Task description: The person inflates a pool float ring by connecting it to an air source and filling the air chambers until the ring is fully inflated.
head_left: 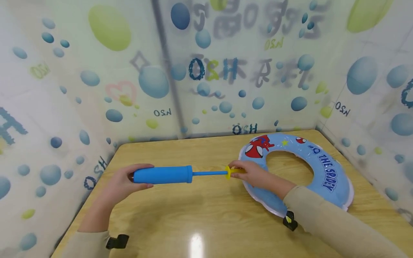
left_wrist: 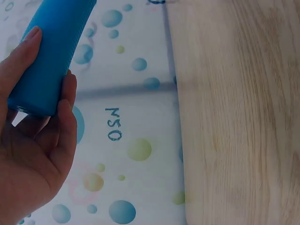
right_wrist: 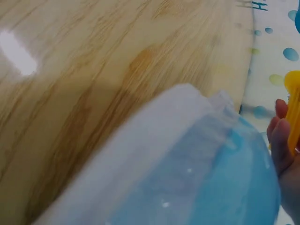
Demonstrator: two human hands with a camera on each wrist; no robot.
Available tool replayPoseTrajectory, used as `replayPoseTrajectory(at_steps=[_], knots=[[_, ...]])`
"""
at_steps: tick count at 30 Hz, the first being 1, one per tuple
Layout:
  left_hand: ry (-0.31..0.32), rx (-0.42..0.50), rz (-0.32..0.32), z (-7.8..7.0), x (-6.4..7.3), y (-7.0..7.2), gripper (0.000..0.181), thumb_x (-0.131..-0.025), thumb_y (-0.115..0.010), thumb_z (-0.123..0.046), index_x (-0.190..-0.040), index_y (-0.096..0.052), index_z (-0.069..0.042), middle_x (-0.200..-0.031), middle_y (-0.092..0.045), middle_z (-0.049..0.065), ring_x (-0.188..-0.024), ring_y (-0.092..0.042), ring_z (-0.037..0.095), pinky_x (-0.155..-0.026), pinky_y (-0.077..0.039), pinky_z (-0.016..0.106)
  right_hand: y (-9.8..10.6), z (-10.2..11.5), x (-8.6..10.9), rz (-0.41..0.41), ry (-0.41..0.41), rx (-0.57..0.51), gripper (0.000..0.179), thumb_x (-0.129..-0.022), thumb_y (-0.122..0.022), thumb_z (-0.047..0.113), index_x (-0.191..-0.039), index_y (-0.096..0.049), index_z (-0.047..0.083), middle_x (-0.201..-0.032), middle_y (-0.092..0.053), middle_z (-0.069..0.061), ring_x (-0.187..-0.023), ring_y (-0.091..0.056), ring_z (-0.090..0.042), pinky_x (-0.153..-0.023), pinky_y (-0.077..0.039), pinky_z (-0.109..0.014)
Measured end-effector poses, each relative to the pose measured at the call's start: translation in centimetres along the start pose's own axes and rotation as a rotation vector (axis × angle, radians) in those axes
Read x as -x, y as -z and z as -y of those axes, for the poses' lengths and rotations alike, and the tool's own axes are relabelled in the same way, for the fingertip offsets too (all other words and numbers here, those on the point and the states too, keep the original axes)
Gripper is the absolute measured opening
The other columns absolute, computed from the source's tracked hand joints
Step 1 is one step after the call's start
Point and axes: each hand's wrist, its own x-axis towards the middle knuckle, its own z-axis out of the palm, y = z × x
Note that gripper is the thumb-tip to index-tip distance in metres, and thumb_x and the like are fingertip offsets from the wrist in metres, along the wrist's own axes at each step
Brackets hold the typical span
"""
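A blue hand pump [head_left: 162,175] is held level above the table, its thin blue rod [head_left: 209,173] drawn out to the right. My left hand [head_left: 124,182] grips the barrel's left end, fingers above and thumb below; the left wrist view shows the blue barrel [left_wrist: 51,56] between thumb and fingers. With my right hand [head_left: 251,173] I hold the pump's yellow handle [head_left: 237,171], also partly visible as a yellow handle [right_wrist: 294,110] in the right wrist view. Beneath my right forearm lies an inflated light-blue swim ring [head_left: 326,165] with red cartoon figures and lettering.
The wooden table [head_left: 180,222] has walls close behind and at both sides, covered in a bubble-print sheet [head_left: 206,96]. In the right wrist view the swim ring's pale edge [right_wrist: 154,136] fills the lower part. Black straps [head_left: 117,242] sit on both wrists.
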Motion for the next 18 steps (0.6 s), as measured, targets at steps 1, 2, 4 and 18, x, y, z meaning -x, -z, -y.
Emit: replayPoseTrajectory(at_steps=[1, 2, 4, 18], knots=[[-0.008, 0.011, 0.001, -0.1, -0.4, -0.5, 0.055, -0.082, -0.081, -0.025, -0.131, -0.062, -0.011, -0.132, -0.054, 0.02, -0.104, -0.058, 0.035, -0.076, -0.053, 0.037, -0.1, 0.0, -0.1, -0.017, 0.004, 0.01, 0.028, -0.095, -0.065, 0.023, -0.123, -0.06, 0.019, -0.109, -0.064, -0.002, -0.076, -0.06, -0.021, -0.07, -0.053, -0.038], [-0.017, 0.024, 0.001, -0.3, -0.7, -0.9, 0.055, -0.081, -0.081, -0.025, -0.131, -0.062, -0.01, -0.132, -0.054, 0.02, -0.105, -0.057, 0.036, -0.077, -0.053, 0.039, -0.2, 0.1, -0.2, -0.033, 0.012, 0.017, 0.028, -0.095, -0.066, 0.022, -0.122, -0.061, 0.019, -0.109, -0.064, -0.002, -0.086, -0.06, -0.022, -0.077, -0.052, -0.039], [-0.032, 0.033, -0.003, -0.6, -1.1, -1.6, 0.055, -0.081, -0.082, -0.025, -0.13, -0.063, -0.01, -0.132, -0.055, 0.019, -0.106, -0.057, 0.037, -0.078, -0.053, 0.04, -0.5, 0.2, -0.4, -0.055, 0.027, 0.033, 0.028, -0.095, -0.066, 0.022, -0.122, -0.061, 0.018, -0.11, -0.065, 0.0, -0.1, -0.058, -0.022, -0.09, -0.048, -0.041], [-0.096, 0.016, 0.011, -3.1, -2.9, -5.2, 0.049, -0.08, -0.083, -0.024, -0.125, -0.066, -0.015, -0.13, -0.058, 0.015, -0.105, -0.059, 0.035, -0.08, -0.054, 0.044, -2.7, 2.0, -0.8, -0.098, 0.05, 0.029, 0.031, -0.096, -0.064, 0.023, -0.127, -0.061, 0.016, -0.121, -0.064, -0.003, -0.11, -0.059, -0.025, -0.093, -0.048, -0.044]])
